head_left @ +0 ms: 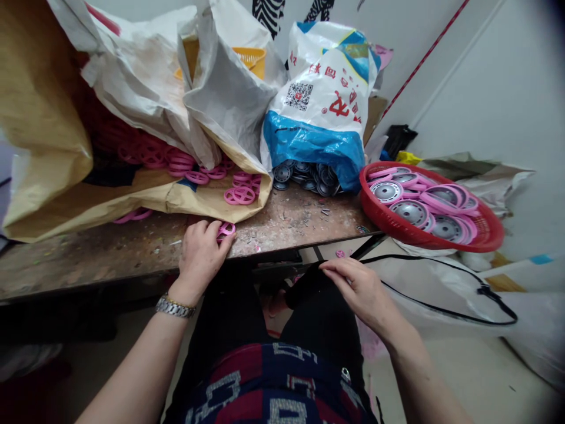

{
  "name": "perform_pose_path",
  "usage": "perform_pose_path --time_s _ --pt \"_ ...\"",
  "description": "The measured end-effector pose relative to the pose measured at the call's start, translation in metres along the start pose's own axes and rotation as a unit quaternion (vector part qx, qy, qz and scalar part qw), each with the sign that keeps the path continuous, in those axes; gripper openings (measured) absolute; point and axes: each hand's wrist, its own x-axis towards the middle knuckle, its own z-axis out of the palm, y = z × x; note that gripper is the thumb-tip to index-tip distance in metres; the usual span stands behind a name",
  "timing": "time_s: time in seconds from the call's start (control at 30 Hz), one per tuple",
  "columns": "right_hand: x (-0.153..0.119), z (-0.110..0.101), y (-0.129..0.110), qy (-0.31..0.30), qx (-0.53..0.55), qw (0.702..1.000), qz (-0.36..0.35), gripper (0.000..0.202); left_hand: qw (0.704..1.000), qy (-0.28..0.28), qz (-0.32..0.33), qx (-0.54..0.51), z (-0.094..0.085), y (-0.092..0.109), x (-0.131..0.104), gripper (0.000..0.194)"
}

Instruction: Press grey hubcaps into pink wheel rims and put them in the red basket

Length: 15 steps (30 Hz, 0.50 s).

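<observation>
At the front edge of the worktable (291, 224), my left hand (200, 250) is closed over a small pink spoked plastic wheel (226, 229); part of the wheel shows past the thumb. My right hand (353, 285) hovers above my right knee, thumb and fingers pinched together. Anything between those fingertips is hidden. More pink wheels (241, 194) spill from the mouth of a brown paper sack (145, 200) just beyond my left hand. Grey wheel discs (324, 176) lie at the opening of a blue and white bag (315, 135).
On the right stands a red basket (488, 235) with pink-rimmed grey wheels (410, 212). Below it, a translucent sheet with a black edge (445, 318) hangs beside my leg. White sacks (233, 88) and a yellow basket (251, 59) are at the back. Small dark scraps dot the tabletop.
</observation>
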Motion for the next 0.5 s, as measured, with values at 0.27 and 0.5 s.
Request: perform_pose_path --time_s 0.27,0.5 --pt "-0.001 0.013 -0.001 -0.017 0.005 1.000 0.002 0.020 1.000 -0.006 -0.001 -0.006 0.000 0.000 0.000 0.040" --pt "0.001 0.018 -0.004 -0.023 0.008 1.000 0.001 0.019 1.000 -0.009 -0.008 -0.021 -0.002 0.002 -0.002 0.041"
